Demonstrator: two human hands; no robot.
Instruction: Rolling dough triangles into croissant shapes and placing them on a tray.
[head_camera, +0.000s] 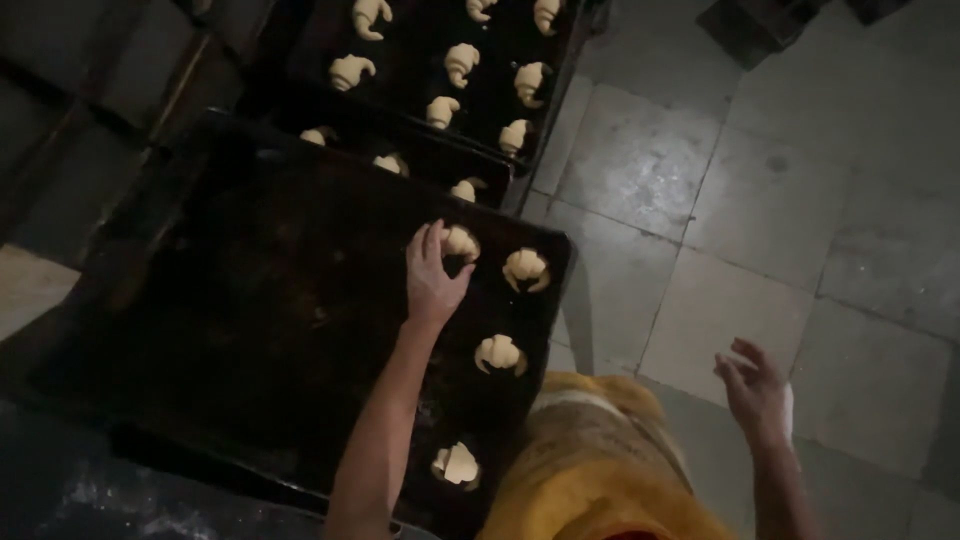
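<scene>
My left hand (432, 272) reaches over a large dark baking tray (240, 300) and its fingertips close around a raw dough croissant (461, 242) at the tray's far right end. Three more pale croissants lie on the same tray: one (526, 268) beside the held one, one (500, 354) nearer me, one (457, 464) at the near edge. My right hand (755, 388) hangs over the floor at the right, fingers spread, holding nothing.
Further trays (420, 150) with several croissants lie beyond, stacked in steps. A grey tiled floor (760, 200) fills the right side. My yellow-orange garment (600, 470) shows at the bottom. A floury surface (120, 500) lies at the lower left.
</scene>
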